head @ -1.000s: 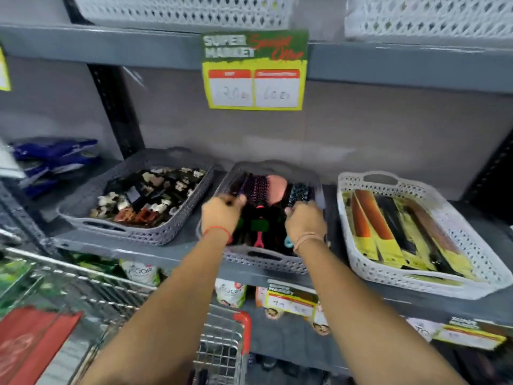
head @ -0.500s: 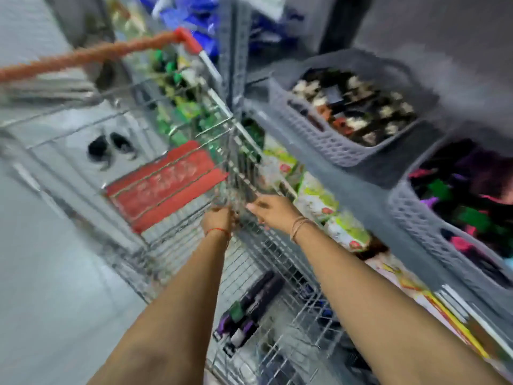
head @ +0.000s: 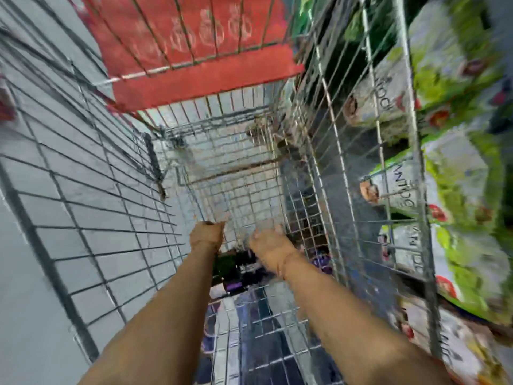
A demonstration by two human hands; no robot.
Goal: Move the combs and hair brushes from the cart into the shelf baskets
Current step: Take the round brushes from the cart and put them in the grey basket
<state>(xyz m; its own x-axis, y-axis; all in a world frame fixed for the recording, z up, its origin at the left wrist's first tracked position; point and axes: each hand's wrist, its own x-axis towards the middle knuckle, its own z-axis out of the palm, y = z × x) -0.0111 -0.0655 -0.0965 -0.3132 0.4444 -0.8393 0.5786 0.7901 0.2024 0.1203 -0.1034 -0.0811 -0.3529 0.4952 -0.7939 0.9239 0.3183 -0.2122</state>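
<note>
I look straight down into the wire cart (head: 244,173). Both my arms reach into it. My left hand (head: 207,235) hangs low in the cart with its fingers curled; motion blur hides whether it holds anything. My right hand (head: 270,244) is beside it, fingers spread downward, nothing visible in it. Just below the hands, on the cart floor, lie dark packaged brushes with green and purple labels (head: 236,269); they are blurred. The shelf baskets are out of view.
The cart's red child-seat flap (head: 200,54) is at the top. The cart's wire sides rise left (head: 83,173) and right (head: 361,168). Green and white packets (head: 455,195) fill the lower shelf on the right. Grey floor (head: 25,301) lies to the left.
My hands left the middle shelf basket and swung down into the cart. My view turned from the shelf to the cart's inside, and the hands now sit lower, near the brushes.
</note>
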